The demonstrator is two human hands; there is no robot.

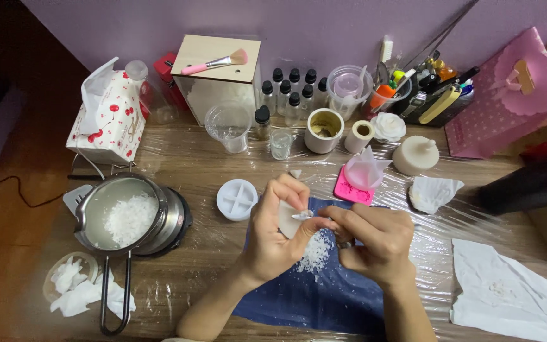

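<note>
Two hands are seen over the blue cloth (324, 294), which serves as landmark; a small whitish wax piece (288, 220) is pinched in the left hand (273, 237), thumb and fingers closed round it, held above the cloth's upper edge; a small metal blade-like tool (303, 215) is pinched in the right hand (375, 244), fingers pressed together on it, its tip touching the piece; the tool's exact kind cannot be told. White shavings (314, 253) are piled on the cloth just under the hands. Left of the cloth a metal melting pot (125, 218) with white flakes is set on the bench (197, 158); between pot and cloth lies a round white mould (236, 199); above the cloth a pink silicone cup (363, 171) is set on a pink mat; right of the cloth lies a white paper towel (504, 291).

Judged step: scraping the piece; it would be done well with light short strokes directed away from the holding thumb, the piece kept over the cloth so shavings are caught, and the left grip kept firm yet not so tight that the piece is cracked.
</note>
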